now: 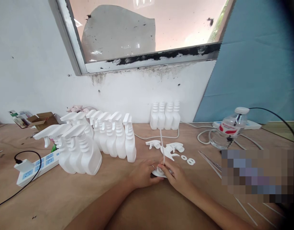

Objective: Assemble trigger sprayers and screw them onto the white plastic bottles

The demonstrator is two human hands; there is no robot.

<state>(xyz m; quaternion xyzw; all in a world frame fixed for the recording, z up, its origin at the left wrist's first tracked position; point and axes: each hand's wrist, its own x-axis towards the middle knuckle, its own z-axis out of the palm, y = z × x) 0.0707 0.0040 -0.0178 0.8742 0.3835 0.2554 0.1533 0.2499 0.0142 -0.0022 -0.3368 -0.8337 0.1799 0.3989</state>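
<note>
One wooden bench [41, 207] is set against the wall along its back edge. On its left half, a crowd of white spray bottles [86, 147] is stood upright in close rows, topped with trigger heads. Beside these, towards the left edge, a power strip [43, 161] is laid slantwise, partly hidden by the foremost bottles. At the middle of the back edge, four white bottles [162, 118] with ribbed necks are lined up. Towards the back right corner a clear labelled bottle [229, 131] is placed, and near the back left corner a cardboard box [45, 120] is seen. At the centre, a white piece [158, 172], partly covered, is gripped in the left hand [144, 172], its fingers curled round and nearly closed. From that piece a thin white tube [162, 143] is pointed upward, its lower end pinched between thumb and fingers of the right hand [177, 175]. Just beyond the hands, three loose trigger heads [177, 147] are scattered, with a few small white rings [191, 161] laid beside them, towards the right edge
</note>
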